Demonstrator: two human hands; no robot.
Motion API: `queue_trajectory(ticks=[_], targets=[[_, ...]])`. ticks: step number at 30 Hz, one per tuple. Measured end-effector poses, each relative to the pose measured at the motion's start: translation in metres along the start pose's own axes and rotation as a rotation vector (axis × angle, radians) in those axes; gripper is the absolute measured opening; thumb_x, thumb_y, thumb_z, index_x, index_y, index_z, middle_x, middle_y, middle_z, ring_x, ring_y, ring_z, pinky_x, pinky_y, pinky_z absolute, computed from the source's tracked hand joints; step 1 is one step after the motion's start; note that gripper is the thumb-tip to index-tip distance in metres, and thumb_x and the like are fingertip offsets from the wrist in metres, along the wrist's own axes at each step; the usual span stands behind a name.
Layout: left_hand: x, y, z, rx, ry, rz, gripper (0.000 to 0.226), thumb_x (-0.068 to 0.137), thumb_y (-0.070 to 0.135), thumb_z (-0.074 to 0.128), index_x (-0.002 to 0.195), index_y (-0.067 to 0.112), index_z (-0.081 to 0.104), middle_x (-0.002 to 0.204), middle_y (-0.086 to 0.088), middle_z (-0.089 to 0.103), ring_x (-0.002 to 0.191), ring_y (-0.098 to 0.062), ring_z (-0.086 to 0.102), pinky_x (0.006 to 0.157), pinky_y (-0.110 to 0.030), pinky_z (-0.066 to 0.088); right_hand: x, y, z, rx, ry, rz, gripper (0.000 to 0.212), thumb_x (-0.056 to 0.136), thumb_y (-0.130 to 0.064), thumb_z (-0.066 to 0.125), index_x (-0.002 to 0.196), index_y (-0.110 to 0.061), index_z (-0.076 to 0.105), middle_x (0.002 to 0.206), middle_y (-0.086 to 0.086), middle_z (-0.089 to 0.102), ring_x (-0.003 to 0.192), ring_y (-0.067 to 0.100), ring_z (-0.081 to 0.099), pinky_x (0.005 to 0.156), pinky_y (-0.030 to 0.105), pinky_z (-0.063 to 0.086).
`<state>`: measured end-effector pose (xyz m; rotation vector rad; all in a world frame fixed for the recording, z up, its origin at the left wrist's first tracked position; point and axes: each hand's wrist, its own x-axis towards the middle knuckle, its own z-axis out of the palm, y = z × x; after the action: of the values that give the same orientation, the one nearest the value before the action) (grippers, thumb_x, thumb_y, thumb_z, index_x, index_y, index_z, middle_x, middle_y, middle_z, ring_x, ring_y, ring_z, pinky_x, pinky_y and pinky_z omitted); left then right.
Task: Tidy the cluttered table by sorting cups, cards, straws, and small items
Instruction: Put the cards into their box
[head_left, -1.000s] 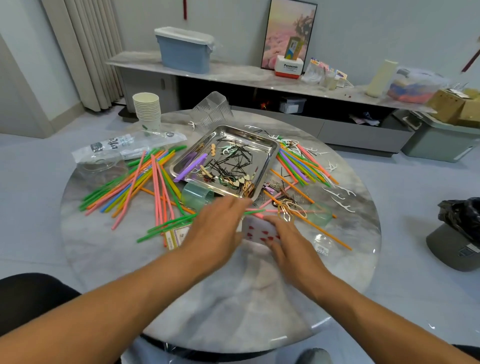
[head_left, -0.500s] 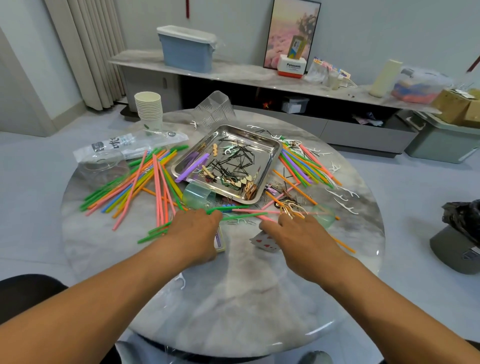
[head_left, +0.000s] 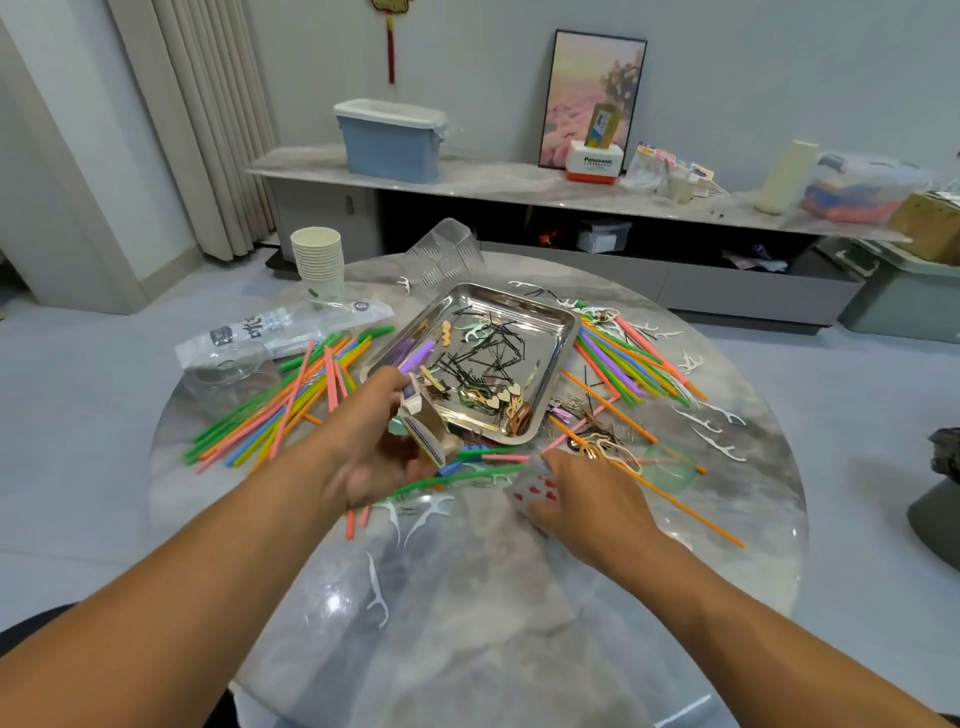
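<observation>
While the right hand (head_left: 582, 499) stays low on the table (head_left: 467, 623), its fingers pressed flat on a playing card (head_left: 532, 491) with red hearts, the left hand (head_left: 384, 452) has been raised from the tabletop since half a second ago. A stack of cards (head_left: 427, 426) is now gripped in it, tilted on edge and held just in front of the near corner of the metal tray (head_left: 563, 322). By the look of it, card collection is under way: one bundle is gathered and the loose card under the right hand is next to be added. Whether that card is pinched or only pressed cannot be told.

One tray is counted, with black hairpins (head_left: 483, 353), wooden hearts (head_left: 501, 397) and a purple straw (head_left: 415, 356) inside. One stack of paper cups (head_left: 318, 260) stands at the far left, with a clear plastic cup (head_left: 447, 254) lying near the tray's far side and a green cup (head_left: 667, 465) lying beside the right hand. Two spreads of coloured straws (head_left: 291, 400) are seen, one left of the tray and one right; the straws are too many and too overlapped to be counted. White floss picks (head_left: 376, 592) are scattered, at least ten.
</observation>
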<state>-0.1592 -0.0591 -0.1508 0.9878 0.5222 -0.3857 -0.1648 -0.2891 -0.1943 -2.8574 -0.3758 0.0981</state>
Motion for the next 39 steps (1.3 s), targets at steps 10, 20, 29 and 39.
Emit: queue_trajectory(ticks=[10, 20, 29, 39], targets=[[-0.001, -0.010, 0.029, -0.305, 0.026, 0.024, 0.014, 0.092, 0.020, 0.056, 0.100, 0.009, 0.059, 0.084, -0.016, 0.064, 0.068, -0.019, 0.058, 0.053, -0.024, 0.051, 0.004, -0.063, -0.052, 1.460, 0.503, -0.026, 0.035, 0.080, -0.007, 0.083, 0.112, -0.009, 0.068, 0.099, 0.005, 0.078, 0.091, 0.021, 0.076, 0.075, 0.027, 0.059], [-0.003, 0.016, 0.043, -0.450, 0.008, 0.142, 0.022, 0.095, 0.024, 0.053, 0.088, 0.009, 0.068, 0.077, -0.010, 0.069, 0.059, -0.021, 0.068, 0.066, -0.037, 0.061, 0.012, -0.085, -0.044, 1.227, 0.597, -0.201, 0.033, 0.078, -0.008, 0.086, 0.081, -0.020, 0.055, 0.074, 0.000, 0.067, 0.066, 0.013, 0.063, 0.059, 0.026, 0.051], [-0.001, 0.027, 0.036, -0.371, 0.085, 0.312, 0.025, 0.100, 0.030, 0.049, 0.096, 0.011, 0.064, 0.063, -0.005, 0.060, 0.046, -0.015, 0.059, 0.050, -0.028, 0.054, 0.018, -0.062, -0.036, 0.812, 0.614, -0.382, 0.019, 0.087, -0.022, 0.082, 0.098, -0.023, 0.065, 0.092, -0.010, 0.071, 0.081, 0.015, 0.069, 0.066, 0.038, 0.055], [-0.002, 0.022, 0.035, -0.154, 0.067, 0.465, 0.027, 0.103, 0.039, 0.044, 0.102, 0.015, 0.056, 0.068, -0.002, 0.062, 0.059, -0.017, 0.061, 0.064, -0.033, 0.051, 0.020, -0.053, -0.039, 0.344, 0.591, -0.441, 0.013, 0.088, -0.033, 0.075, 0.095, -0.031, 0.065, 0.084, -0.014, 0.063, 0.077, 0.012, 0.058, 0.061, 0.040, 0.049]])
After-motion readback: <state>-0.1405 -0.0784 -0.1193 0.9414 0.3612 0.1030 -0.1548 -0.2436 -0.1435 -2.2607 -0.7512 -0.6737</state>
